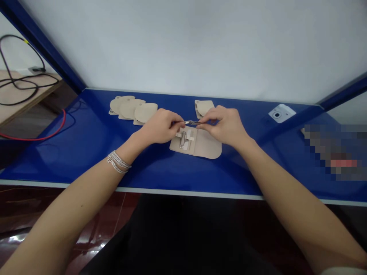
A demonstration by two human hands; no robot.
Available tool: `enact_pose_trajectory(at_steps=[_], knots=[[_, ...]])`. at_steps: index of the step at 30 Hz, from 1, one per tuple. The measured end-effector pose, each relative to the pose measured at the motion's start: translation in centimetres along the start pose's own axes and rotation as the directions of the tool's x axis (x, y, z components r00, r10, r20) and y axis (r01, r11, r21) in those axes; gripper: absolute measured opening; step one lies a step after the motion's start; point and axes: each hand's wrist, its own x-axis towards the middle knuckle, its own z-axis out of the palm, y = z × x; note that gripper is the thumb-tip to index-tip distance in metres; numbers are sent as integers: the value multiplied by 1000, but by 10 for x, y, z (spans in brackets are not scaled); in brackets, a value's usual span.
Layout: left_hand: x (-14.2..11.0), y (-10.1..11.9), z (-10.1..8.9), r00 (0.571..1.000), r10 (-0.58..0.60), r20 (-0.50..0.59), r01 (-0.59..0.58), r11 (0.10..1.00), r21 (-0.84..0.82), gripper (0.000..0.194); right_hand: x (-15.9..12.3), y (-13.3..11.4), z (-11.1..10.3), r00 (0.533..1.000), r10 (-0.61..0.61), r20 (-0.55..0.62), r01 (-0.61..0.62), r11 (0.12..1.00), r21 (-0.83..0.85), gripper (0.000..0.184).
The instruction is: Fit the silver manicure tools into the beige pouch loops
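- The slim steel tool could slip: it is thin and held only at its ends, so a loosened pinch or an uneven pull between the hands could drop it onto the open beige pouch just below the fingers.
- If it landed hard or at an angle, it could bounce onto the glossy blue surface, where it might slide away from the fingers.
- Any snag on the pale elastic loops below the fingers could tug the pouch out of place or disturb the second steel implement held there.
- The left hand and right hand meet above the pouch, with little space between them.
- The left fingers and right fingers are closed to a tight pinch, clamped on opposite ends of the steel tool. Its exact kind is too small to tell.
- The steel tool sits between the two sets of fingers, raised just above the pouch and apparently not touching it.
- Beyond the left fingers lie three overlapping beige pouches; a fourth beige pouch lies beyond the right fingers.
- Well to the right of the fingers sits a small white device with a round lens.
- A beaded bracelet circles the left wrist.
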Motion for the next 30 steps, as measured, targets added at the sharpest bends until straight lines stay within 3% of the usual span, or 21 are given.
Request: enact_pose_trajectory(at_steps=[8,14,24,30], knots=[[0,-3,-2,997,35,67,-37,999,19,31,-1,1,-3,994,-2,110,-13,991,132,9],[0,-2,-4,986,48,158,-35,996,-84,26,-2,-2,-7,979,-4,206,-34,983,180,11],[0,-3,-8,958,-25,284,120,939,-322,26,0,-4,-10,956,-29,292,-50,965,258,10],[0,-4,-9,923,-34,383,251,808,-533,25,0,-8,-7,954,-33,299,-88,920,382,10]])
